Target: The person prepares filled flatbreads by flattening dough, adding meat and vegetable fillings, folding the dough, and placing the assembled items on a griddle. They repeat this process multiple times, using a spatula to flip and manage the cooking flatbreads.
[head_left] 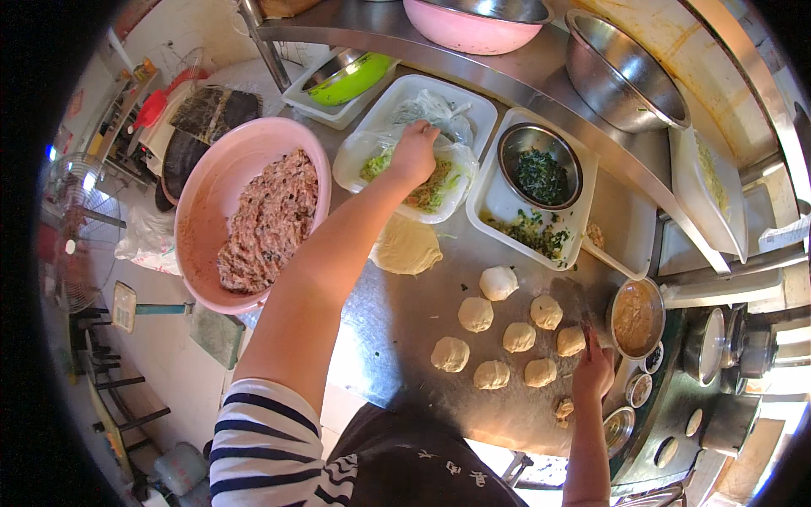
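My left hand [415, 155] reaches over a white plastic tray and has its curled fingers on a clear plastic bag [453, 155]. Under the plastic lies shredded green vegetable [431, 193]. My right hand [594, 371] is low over the metal worktop, its fingers stretched forward beside a dough ball [571, 341]; shadow hides whether anything is in them. A metal bowl of brown paste [635, 317] stands just right of that hand. Several more dough balls [519, 337] lie between my arms. Behind them rests a larger slab of dough [408, 246].
A pink basin [196, 209] of minced meat [272, 222] stands at left. One white tray [485, 196] holds a steel bowl of chopped greens [542, 174]. Above runs a metal shelf [393, 41] with basins. A dough scrap [563, 410] lies near the front edge. Pots stand at far right.
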A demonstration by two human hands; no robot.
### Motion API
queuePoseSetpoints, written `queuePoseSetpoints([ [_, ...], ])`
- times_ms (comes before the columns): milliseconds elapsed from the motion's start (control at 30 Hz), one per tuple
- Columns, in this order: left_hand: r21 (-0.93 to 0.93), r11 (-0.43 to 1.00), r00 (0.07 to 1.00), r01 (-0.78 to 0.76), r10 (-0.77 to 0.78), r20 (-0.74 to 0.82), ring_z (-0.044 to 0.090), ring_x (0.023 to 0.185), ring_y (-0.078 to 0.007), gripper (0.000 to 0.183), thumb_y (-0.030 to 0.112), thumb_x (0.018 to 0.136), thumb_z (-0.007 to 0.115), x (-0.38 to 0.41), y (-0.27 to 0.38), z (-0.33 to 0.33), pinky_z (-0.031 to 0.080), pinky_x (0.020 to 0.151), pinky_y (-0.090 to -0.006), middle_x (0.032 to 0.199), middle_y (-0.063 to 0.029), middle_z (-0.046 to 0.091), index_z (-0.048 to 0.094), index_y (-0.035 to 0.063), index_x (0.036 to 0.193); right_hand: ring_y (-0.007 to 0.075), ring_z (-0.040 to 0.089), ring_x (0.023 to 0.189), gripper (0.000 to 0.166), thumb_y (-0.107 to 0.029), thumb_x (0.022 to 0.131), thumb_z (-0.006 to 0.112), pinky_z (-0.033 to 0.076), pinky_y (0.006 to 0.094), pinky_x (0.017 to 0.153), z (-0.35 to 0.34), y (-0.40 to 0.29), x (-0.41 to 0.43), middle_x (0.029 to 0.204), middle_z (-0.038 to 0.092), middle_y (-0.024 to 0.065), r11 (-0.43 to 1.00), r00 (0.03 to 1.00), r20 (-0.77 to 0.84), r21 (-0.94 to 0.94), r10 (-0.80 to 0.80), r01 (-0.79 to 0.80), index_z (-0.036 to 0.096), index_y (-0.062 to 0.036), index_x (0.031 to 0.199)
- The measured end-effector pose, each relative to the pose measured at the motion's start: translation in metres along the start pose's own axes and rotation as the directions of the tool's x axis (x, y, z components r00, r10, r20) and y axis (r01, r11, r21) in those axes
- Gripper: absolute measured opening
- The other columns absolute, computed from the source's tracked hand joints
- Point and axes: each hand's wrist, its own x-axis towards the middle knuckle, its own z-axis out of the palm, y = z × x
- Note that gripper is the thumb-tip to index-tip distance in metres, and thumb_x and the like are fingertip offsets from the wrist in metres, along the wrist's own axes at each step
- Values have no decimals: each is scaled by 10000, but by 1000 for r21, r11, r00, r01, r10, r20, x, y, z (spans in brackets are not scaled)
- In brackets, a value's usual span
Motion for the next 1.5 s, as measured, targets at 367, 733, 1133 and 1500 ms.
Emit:
queuePoseSetpoints([
  [367,325,945,998,-15,34,-53,355,1319,-292,291,76,825,499,83,-78,72,302,1088,-466,1268,-145,523,661,88,1066,371,529,1110,333,3,807,582,451,412,908,-3,-272,137,1243,514,183,488,625,-560,394,-544,779,585,-3,1140],
  [733,-424,876,866,228,17,499,563,637,-150,190,195,762,668,146,-118,-4,448,628,-322,659,-76,592,630,29,845,359,644,783,168,-121,729,691,507,382,693,62,-431,273,901,667,184,639,947,-228,699,-227,321,687,-65,888],
  [1133,-580,737,936,346,-315,157,638,663,-294,209,228,837,590,117,-120,-16,483,617,-391,704,-157,648,642,26,827,309,612,729,107,-150,773,685,474,418,705,27,-393,154,789,619,121,547,625,-207,331,-753,769,680,-43,767],
  [1500,-663,-255,538,704,-418,732,575,627,-205,329,354,965,449,117,-62,-59,484,651,-345,828,-100,616,521,35,1001,364,563,1051,229,-97,838,550,477,439,894,92,-435,273,1146,573,219,614,837,-412,570,-361,546,615,6,1032],
])
